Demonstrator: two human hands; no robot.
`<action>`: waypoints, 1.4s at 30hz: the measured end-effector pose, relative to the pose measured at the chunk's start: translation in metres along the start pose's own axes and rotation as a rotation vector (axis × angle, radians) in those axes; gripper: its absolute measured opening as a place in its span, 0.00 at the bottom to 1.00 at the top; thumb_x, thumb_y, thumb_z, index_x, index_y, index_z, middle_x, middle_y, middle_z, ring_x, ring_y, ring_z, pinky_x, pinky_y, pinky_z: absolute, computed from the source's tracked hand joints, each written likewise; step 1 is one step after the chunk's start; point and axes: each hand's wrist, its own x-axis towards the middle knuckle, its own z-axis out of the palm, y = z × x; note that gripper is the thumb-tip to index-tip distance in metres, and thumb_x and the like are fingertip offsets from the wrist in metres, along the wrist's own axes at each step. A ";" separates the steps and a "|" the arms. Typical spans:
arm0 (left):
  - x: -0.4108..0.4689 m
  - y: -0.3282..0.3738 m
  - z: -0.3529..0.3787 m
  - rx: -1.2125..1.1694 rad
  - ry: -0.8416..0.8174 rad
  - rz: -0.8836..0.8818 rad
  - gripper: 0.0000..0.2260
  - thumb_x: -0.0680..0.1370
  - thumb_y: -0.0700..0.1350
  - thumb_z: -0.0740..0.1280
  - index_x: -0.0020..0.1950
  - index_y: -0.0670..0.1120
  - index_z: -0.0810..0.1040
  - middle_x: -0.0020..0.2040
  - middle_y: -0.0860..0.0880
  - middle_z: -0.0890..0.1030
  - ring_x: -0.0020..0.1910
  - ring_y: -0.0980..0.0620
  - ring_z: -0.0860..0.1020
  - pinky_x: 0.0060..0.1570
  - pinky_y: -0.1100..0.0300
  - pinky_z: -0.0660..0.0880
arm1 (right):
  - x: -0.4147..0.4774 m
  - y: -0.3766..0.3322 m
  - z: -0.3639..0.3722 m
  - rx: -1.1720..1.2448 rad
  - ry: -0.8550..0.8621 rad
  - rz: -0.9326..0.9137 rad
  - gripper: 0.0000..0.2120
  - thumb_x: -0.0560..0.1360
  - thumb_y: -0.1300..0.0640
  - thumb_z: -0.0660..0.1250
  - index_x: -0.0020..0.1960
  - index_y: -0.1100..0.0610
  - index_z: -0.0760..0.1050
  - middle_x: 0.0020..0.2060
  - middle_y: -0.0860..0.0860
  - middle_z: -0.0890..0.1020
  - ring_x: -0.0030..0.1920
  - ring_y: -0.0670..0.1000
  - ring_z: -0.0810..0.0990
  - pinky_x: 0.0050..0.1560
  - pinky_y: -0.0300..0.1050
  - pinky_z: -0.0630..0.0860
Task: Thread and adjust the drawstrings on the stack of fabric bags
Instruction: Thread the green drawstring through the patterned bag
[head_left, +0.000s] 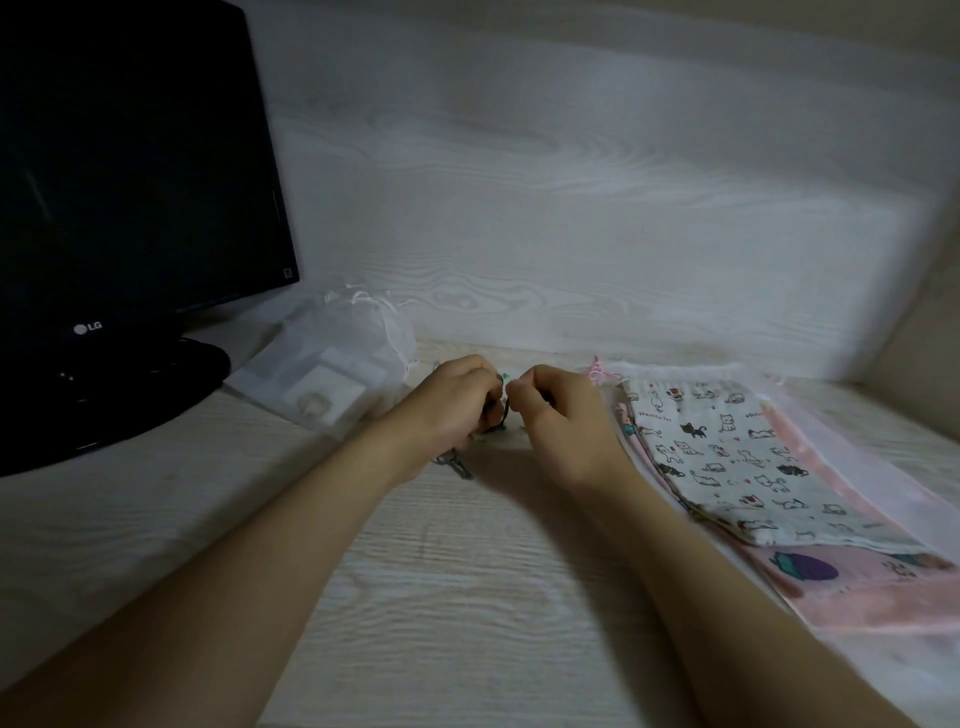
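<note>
Both my hands meet at the middle of the desk. My left hand (457, 402) curls round a small bag with a green pattern (500, 410), mostly hidden in my fingers. My right hand (558, 410) pinches its edge or string from the right; which one I cannot tell. A dark drawstring end (457, 467) trails out under my left wrist. To the right lies a stack of flat fabric bags: a white one printed with cats (727, 457) on top, pink ones (857, 587) beneath, with a pink drawstring (597, 371) at the far end.
A black monitor (119, 182) on its stand (130, 395) fills the left. A sheer white organza pouch (332, 369) holding white cards lies beside it. The pale wood-grain desk (467, 597) runs back to a matching wall panel (571, 208).
</note>
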 end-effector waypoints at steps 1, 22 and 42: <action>-0.001 0.000 0.000 0.022 0.008 0.014 0.09 0.82 0.42 0.59 0.44 0.47 0.74 0.35 0.49 0.78 0.34 0.51 0.71 0.33 0.57 0.66 | 0.000 0.000 0.000 -0.002 0.001 -0.010 0.12 0.80 0.60 0.63 0.38 0.58 0.76 0.30 0.45 0.75 0.34 0.44 0.72 0.35 0.39 0.68; -0.001 -0.011 -0.003 0.345 -0.181 0.194 0.07 0.85 0.47 0.65 0.50 0.52 0.82 0.43 0.55 0.82 0.42 0.55 0.79 0.40 0.55 0.77 | 0.005 -0.010 -0.011 0.340 0.180 0.166 0.19 0.82 0.53 0.69 0.39 0.66 0.79 0.28 0.52 0.70 0.31 0.49 0.67 0.34 0.39 0.68; 0.010 -0.012 -0.008 0.019 -0.170 -0.005 0.14 0.86 0.45 0.62 0.45 0.44 0.82 0.36 0.46 0.78 0.30 0.52 0.68 0.30 0.57 0.59 | 0.001 -0.006 -0.014 -0.031 0.062 0.070 0.07 0.78 0.62 0.69 0.49 0.56 0.86 0.36 0.47 0.87 0.40 0.44 0.86 0.42 0.38 0.81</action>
